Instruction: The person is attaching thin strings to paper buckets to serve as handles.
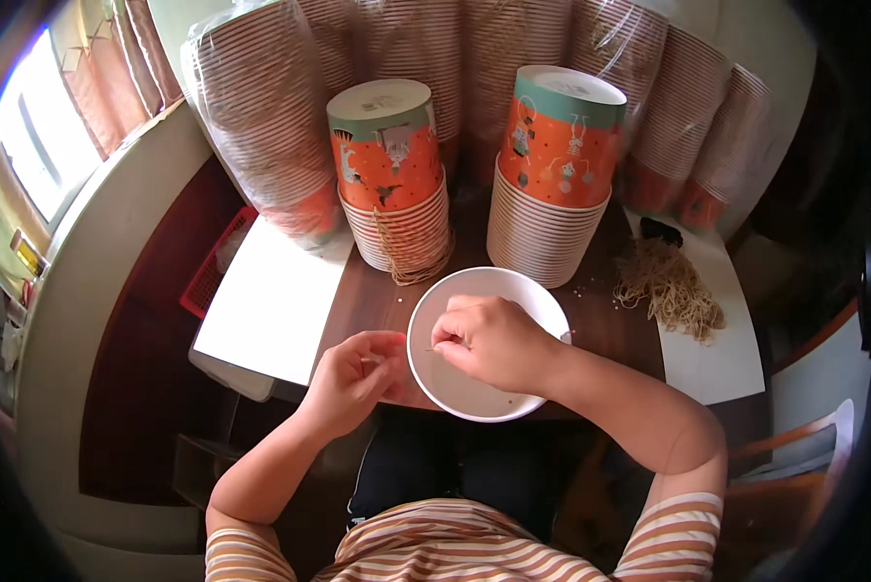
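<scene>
A white paper bucket (493, 412), seen from above with its mouth toward me, stands at the table's near edge. My right hand (489, 339) is over its mouth, thumb and fingers pinched. At those fingertips a thin strand shows faintly, too small to name surely. Just left of the bucket's rim is my left hand (356, 378), its fingers curled in toward the thumb. Whatever it pinches is too small to make out. Behind the bucket rise two stacks of upturned orange paper buckets, a left stack (387, 160) and a right stack (561, 141). Loops of tan string (418, 254) hang on the left stack.
A tangled heap of tan string (673, 286) lies at the right, beside a small black object (660, 231). Tall plastic-wrapped bucket stacks (261, 116) line the back. White sheets (270, 301) cover the table's left side. A red basket (212, 267) sits beyond them.
</scene>
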`<state>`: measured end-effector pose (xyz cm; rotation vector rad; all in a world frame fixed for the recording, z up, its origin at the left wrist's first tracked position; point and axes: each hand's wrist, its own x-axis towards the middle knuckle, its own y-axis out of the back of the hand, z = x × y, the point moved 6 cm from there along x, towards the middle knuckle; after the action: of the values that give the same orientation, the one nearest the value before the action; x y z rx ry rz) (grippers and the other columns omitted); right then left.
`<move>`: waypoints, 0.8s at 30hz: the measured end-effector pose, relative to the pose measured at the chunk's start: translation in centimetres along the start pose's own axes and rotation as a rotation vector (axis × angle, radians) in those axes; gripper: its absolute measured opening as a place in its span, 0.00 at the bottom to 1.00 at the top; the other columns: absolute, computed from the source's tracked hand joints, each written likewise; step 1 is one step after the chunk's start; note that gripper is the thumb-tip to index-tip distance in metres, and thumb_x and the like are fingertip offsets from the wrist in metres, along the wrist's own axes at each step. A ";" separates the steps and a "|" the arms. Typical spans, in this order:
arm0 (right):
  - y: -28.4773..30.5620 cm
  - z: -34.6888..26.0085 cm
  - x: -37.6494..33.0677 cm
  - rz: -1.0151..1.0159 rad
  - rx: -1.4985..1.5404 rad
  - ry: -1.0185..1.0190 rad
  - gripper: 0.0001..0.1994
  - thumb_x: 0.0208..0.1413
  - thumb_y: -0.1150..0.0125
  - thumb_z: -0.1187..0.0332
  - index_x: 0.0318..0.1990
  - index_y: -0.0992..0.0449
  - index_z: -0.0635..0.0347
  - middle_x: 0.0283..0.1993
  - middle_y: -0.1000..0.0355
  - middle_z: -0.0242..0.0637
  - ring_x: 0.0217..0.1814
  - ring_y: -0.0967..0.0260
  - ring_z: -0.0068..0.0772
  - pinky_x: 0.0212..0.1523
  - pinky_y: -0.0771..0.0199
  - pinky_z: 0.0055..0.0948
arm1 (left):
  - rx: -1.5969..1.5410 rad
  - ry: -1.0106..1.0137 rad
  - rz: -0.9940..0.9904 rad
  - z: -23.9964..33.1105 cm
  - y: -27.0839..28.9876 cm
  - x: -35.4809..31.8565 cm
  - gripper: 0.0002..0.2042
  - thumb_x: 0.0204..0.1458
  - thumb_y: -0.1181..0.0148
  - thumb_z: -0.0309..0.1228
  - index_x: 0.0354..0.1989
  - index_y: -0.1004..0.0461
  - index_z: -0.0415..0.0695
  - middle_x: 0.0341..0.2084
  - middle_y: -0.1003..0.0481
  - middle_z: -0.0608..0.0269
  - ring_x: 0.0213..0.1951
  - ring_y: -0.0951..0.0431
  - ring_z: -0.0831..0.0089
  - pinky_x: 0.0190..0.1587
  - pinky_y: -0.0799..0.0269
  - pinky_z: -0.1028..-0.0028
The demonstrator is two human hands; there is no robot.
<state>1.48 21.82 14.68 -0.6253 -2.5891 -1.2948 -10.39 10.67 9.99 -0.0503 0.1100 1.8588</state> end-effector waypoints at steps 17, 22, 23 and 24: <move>-1.0 0.3 1.2 0.004 -0.056 -0.006 0.04 0.47 0.42 0.73 0.28 0.23 0.62 0.30 0.31 0.39 0.31 0.30 0.41 0.32 0.30 0.35 | 0.187 -0.070 0.061 0.5 0.5 0.9 0.09 0.54 0.45 0.24 0.42 0.28 0.34 0.29 0.25 0.63 0.27 0.25 0.82 0.30 0.29 0.82; -0.9 0.1 1.4 0.022 -0.056 -0.015 0.04 0.47 0.42 0.73 0.28 0.24 0.62 0.31 0.30 0.39 0.31 0.29 0.42 0.33 0.30 0.35 | 0.223 -0.083 0.056 0.7 0.5 0.9 0.10 0.53 0.44 0.24 0.43 0.27 0.34 0.31 0.26 0.61 0.27 0.25 0.81 0.30 0.29 0.81; -1.0 0.1 1.4 0.021 -0.057 -0.014 0.04 0.47 0.42 0.73 0.28 0.24 0.62 0.31 0.30 0.39 0.31 0.29 0.42 0.33 0.30 0.35 | 0.231 -0.082 0.051 0.7 0.5 1.0 0.10 0.53 0.44 0.24 0.43 0.27 0.34 0.32 0.27 0.61 0.27 0.25 0.80 0.30 0.29 0.81; -1.0 0.2 1.4 0.018 -0.065 -0.022 0.04 0.47 0.42 0.73 0.28 0.24 0.62 0.31 0.30 0.39 0.32 0.29 0.42 0.33 0.30 0.35 | 0.230 -0.084 0.052 0.7 0.5 1.1 0.10 0.53 0.44 0.24 0.43 0.27 0.34 0.32 0.27 0.61 0.27 0.25 0.80 0.30 0.29 0.81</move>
<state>-0.21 21.86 14.28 -0.6762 -2.5617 -1.3792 -11.13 11.62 10.58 0.1912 0.2686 1.8862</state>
